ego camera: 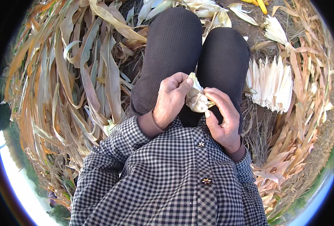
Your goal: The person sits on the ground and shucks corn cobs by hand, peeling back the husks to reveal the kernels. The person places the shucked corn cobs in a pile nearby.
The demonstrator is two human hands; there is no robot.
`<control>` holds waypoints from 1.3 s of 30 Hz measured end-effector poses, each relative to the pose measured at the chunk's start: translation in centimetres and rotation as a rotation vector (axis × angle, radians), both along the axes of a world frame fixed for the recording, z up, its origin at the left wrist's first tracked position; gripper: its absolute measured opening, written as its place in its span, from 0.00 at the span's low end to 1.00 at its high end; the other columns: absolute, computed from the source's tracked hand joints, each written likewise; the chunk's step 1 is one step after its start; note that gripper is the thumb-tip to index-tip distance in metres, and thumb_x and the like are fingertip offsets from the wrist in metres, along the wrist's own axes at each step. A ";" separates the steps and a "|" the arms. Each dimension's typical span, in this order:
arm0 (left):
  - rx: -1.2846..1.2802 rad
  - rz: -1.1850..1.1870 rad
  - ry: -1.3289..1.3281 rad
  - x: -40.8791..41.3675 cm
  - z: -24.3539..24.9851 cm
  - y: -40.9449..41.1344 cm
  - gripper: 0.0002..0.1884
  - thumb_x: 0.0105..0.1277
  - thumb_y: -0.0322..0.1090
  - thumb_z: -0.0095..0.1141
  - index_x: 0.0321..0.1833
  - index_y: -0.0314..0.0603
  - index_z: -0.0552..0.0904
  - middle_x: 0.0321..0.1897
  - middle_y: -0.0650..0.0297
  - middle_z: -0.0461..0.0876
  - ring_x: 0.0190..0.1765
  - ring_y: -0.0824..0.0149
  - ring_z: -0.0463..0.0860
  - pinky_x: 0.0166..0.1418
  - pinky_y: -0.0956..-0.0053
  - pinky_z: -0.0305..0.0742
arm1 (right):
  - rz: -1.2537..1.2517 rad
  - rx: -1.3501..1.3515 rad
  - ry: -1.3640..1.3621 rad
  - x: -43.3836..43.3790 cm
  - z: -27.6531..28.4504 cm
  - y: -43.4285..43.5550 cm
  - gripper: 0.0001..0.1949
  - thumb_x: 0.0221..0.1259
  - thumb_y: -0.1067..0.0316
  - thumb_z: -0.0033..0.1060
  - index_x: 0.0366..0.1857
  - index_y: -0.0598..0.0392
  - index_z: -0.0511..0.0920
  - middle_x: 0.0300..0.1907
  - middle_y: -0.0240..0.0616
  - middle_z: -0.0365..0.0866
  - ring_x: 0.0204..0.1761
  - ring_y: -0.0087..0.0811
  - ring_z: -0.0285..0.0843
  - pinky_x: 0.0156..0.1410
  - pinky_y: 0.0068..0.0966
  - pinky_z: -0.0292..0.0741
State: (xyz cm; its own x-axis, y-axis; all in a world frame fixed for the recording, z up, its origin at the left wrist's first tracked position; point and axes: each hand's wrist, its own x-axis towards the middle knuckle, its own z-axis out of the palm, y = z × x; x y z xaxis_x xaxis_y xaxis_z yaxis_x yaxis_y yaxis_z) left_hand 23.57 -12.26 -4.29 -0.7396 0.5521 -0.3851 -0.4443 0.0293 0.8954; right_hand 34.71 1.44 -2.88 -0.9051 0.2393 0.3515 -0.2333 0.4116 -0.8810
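Observation:
Above my lap, my left hand point(171, 96) pinches the upper left side of a small bundle of pale corn husk point(197, 97) between thumb and fingers. The bundle has overlapping folds and a greenish-yellow tip at the top. At its lower right, my right hand point(223, 121) has the thumb and fingertips against the husk, near a short yellow strand point(211, 104) sticking out. Whether the folds are plaited or only wrapped I cannot tell. Both knees point(172, 48) lie just beyond the hands, in dark trousers.
Dry corn stalks and leaves point(79, 70) are heaped at the left, with more point(302, 135) at the right. A row of white husks point(270, 83) lies beside my right knee. Loose husks point(275, 29) and yellow corn cobs point(261, 5) lie on the soil ahead.

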 end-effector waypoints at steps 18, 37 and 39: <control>-0.145 0.561 -0.140 -11.9 -10.7 5.6 0.10 0.71 0.31 0.43 0.44 0.31 0.75 0.36 0.54 0.79 0.34 0.57 0.82 0.36 0.59 0.77 | -0.286 -0.122 0.343 4.3 2.8 1.7 0.15 0.65 0.59 0.62 0.35 0.64 0.81 0.41 0.46 0.83 0.47 0.46 0.84 0.56 0.43 0.81; 0.128 -0.535 0.658 -5.2 1.4 7.9 0.41 0.66 0.59 0.58 0.70 0.30 0.67 0.65 0.46 0.72 0.68 0.52 0.71 0.72 0.62 0.63 | -0.185 -0.832 0.409 -4.1 5.8 12.7 0.13 0.65 0.58 0.63 0.35 0.60 0.81 0.38 0.42 0.82 0.43 0.41 0.84 0.54 0.40 0.81; 0.237 -0.622 0.651 -3.4 2.5 8.6 0.42 0.68 0.59 0.56 0.73 0.30 0.62 0.63 0.44 0.74 0.65 0.53 0.74 0.68 0.65 0.68 | -0.123 -0.871 0.354 -5.6 5.6 11.8 0.14 0.66 0.58 0.62 0.35 0.60 0.81 0.39 0.43 0.83 0.44 0.42 0.85 0.54 0.40 0.81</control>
